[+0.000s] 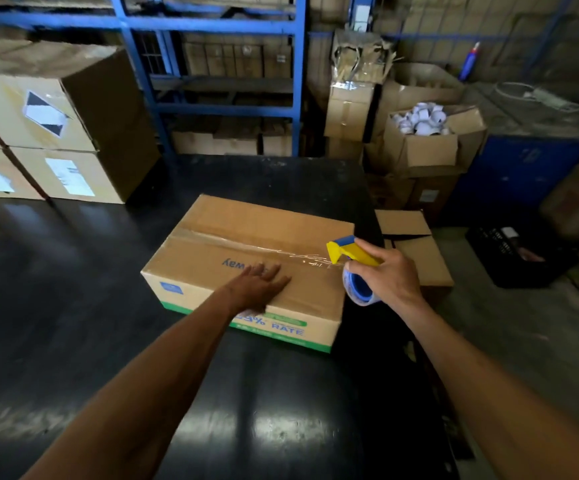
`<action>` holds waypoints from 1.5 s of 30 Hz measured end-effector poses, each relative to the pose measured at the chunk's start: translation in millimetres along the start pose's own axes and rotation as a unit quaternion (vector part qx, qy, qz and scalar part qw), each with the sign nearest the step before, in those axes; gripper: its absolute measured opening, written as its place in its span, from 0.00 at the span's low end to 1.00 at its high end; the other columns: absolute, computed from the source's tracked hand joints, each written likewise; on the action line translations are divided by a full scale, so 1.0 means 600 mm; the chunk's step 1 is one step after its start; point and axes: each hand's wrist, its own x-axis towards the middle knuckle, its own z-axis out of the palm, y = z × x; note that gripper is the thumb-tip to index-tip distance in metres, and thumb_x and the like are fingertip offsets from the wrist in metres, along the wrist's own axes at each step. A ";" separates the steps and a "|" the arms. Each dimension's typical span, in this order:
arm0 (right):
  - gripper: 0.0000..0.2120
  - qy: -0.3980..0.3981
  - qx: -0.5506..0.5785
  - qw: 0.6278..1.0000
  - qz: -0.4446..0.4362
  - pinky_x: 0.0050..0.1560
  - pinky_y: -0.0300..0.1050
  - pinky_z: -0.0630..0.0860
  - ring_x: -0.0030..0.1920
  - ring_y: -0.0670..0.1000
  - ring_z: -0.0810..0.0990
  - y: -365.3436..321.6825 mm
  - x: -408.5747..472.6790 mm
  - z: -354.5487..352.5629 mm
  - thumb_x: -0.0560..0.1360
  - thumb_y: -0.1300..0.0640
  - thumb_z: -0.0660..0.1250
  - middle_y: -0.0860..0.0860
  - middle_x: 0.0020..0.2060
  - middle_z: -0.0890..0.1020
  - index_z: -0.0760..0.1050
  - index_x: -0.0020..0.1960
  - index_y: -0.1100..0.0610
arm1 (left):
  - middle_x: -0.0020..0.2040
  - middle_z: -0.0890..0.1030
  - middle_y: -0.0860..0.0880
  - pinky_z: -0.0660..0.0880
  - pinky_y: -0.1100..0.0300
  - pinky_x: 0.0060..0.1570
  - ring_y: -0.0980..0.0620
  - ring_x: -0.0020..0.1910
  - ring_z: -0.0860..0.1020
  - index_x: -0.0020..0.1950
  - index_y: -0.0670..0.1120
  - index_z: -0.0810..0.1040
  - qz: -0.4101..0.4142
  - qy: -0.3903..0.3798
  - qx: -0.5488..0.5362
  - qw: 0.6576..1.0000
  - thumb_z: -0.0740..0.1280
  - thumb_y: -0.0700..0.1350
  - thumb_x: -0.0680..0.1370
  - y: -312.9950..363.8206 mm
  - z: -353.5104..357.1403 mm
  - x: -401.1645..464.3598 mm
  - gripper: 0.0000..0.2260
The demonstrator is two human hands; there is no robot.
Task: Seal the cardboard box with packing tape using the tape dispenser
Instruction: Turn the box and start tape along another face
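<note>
A closed cardboard box (212,251) with blue and green print lies on the black table (73,306). A strip of clear tape (246,245) runs along its top seam from the left end to the right edge. My left hand (258,289) lies flat, fingers spread, on the near top flap. My right hand (386,271) grips a yellow and blue tape dispenser (345,249) with its tape roll (357,287), held at the box's right end, where the tape meets the dispenser's head.
Stacked sealed cartons (56,133) stand at the table's back left. Blue shelving (219,74) rises behind. To the right are a folded carton (416,247), an open box of white items (423,140), a blue cabinet (516,171) and a black crate (520,254).
</note>
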 end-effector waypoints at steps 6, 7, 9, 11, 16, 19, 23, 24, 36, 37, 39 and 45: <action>0.24 0.011 0.010 1.000 0.017 0.43 0.40 0.73 0.42 0.42 0.77 -0.012 -0.001 -0.004 0.67 0.43 0.73 0.41 0.42 0.80 0.76 0.63 0.38 | 0.77 0.33 0.36 0.36 0.31 0.71 0.33 0.76 0.33 0.79 0.41 0.37 -0.154 -0.025 -0.250 0.955 0.58 0.79 0.67 0.152 -0.043 0.040 0.59; 0.25 0.009 0.012 1.000 0.011 0.43 0.40 0.72 0.43 0.43 0.77 -0.016 0.000 -0.006 0.67 0.43 0.73 0.42 0.44 0.81 0.76 0.63 0.38 | 0.76 0.30 0.35 0.33 0.31 0.69 0.32 0.75 0.31 0.78 0.39 0.36 -0.177 -0.010 -0.278 0.944 0.56 0.80 0.66 0.185 -0.043 0.050 0.60; 0.25 0.007 0.005 1.000 -0.005 0.41 0.39 0.71 0.42 0.43 0.76 -0.018 0.001 -0.010 0.68 0.44 0.73 0.42 0.43 0.80 0.75 0.64 0.40 | 0.75 0.30 0.33 0.33 0.29 0.68 0.30 0.74 0.30 0.77 0.37 0.35 -0.213 0.022 -0.271 0.939 0.56 0.78 0.69 0.232 -0.037 0.062 0.58; 0.24 0.014 -0.006 1.000 -0.017 0.38 0.38 0.70 0.40 0.42 0.77 -0.019 0.001 -0.018 0.69 0.44 0.72 0.42 0.39 0.80 0.75 0.65 0.40 | 0.76 0.33 0.31 0.36 0.28 0.69 0.28 0.74 0.32 0.78 0.36 0.37 -0.231 0.043 -0.244 0.941 0.60 0.70 0.74 0.248 -0.033 0.070 0.52; 0.25 0.013 0.011 1.000 0.000 0.41 0.39 0.70 0.41 0.42 0.76 -0.017 0.011 -0.028 0.68 0.44 0.73 0.42 0.43 0.80 0.75 0.64 0.40 | 0.77 0.39 0.29 0.40 0.32 0.73 0.23 0.73 0.37 0.79 0.35 0.42 -0.164 0.050 -0.191 0.966 0.64 0.61 0.77 0.222 -0.022 0.061 0.47; 0.25 0.003 0.026 1.000 0.005 0.42 0.38 0.69 0.42 0.41 0.75 -0.018 0.020 -0.027 0.67 0.44 0.74 0.42 0.46 0.80 0.76 0.63 0.40 | 0.78 0.41 0.31 0.42 0.35 0.74 0.24 0.74 0.40 0.79 0.36 0.43 -0.108 0.048 -0.151 0.981 0.67 0.61 0.75 0.175 -0.008 0.028 0.48; 0.24 -0.019 0.044 0.999 0.009 0.44 0.38 0.71 0.45 0.43 0.75 -0.023 0.029 -0.016 0.67 0.46 0.75 0.43 0.50 0.80 0.77 0.63 0.41 | 0.80 0.44 0.37 0.47 0.41 0.75 0.29 0.77 0.44 0.80 0.39 0.46 0.006 0.024 -0.076 0.997 0.71 0.58 0.74 0.083 0.012 -0.035 0.48; 0.25 -0.023 0.050 0.998 0.015 0.46 0.39 0.73 0.46 0.43 0.76 -0.024 0.031 -0.010 0.66 0.45 0.75 0.43 0.51 0.81 0.77 0.63 0.41 | 0.81 0.44 0.39 0.47 0.44 0.76 0.32 0.78 0.44 0.81 0.40 0.46 0.027 0.015 -0.065 0.997 0.71 0.56 0.74 0.059 0.016 -0.049 0.47; 0.26 -0.080 0.049 0.996 -0.011 0.51 0.41 0.75 0.51 0.46 0.78 -0.057 0.041 0.050 0.64 0.42 0.74 0.44 0.55 0.82 0.77 0.62 0.40 | 0.80 0.37 0.39 0.42 0.21 0.65 0.30 0.77 0.38 0.79 0.62 0.37 -0.185 0.049 -0.194 0.962 0.66 0.60 0.77 0.134 0.003 -0.023 0.42; 0.26 -0.080 0.050 0.995 -0.014 0.51 0.41 0.75 0.51 0.46 0.77 -0.057 0.043 0.049 0.64 0.43 0.74 0.44 0.55 0.82 0.77 0.62 0.40 | 0.80 0.38 0.39 0.42 0.21 0.66 0.28 0.76 0.38 0.79 0.62 0.40 -0.183 0.049 -0.175 0.966 0.63 0.60 0.79 0.133 0.005 -0.021 0.38; 0.25 -0.079 0.051 0.995 -0.020 0.50 0.39 0.73 0.50 0.45 0.76 -0.056 0.048 0.045 0.65 0.43 0.74 0.43 0.55 0.81 0.77 0.62 0.40 | 0.80 0.40 0.38 0.42 0.23 0.67 0.26 0.75 0.39 0.79 0.62 0.42 -0.166 0.048 -0.151 0.973 0.61 0.58 0.81 0.122 0.011 -0.019 0.34; 0.24 -0.097 0.047 0.993 -0.042 0.39 0.32 0.70 0.45 0.42 0.75 -0.049 0.056 0.034 0.66 0.45 0.75 0.43 0.50 0.80 0.77 0.62 0.40 | 0.80 0.41 0.38 0.45 0.31 0.73 0.25 0.75 0.41 0.79 0.62 0.43 -0.108 0.018 -0.093 0.990 0.64 0.51 0.81 0.043 0.016 -0.051 0.36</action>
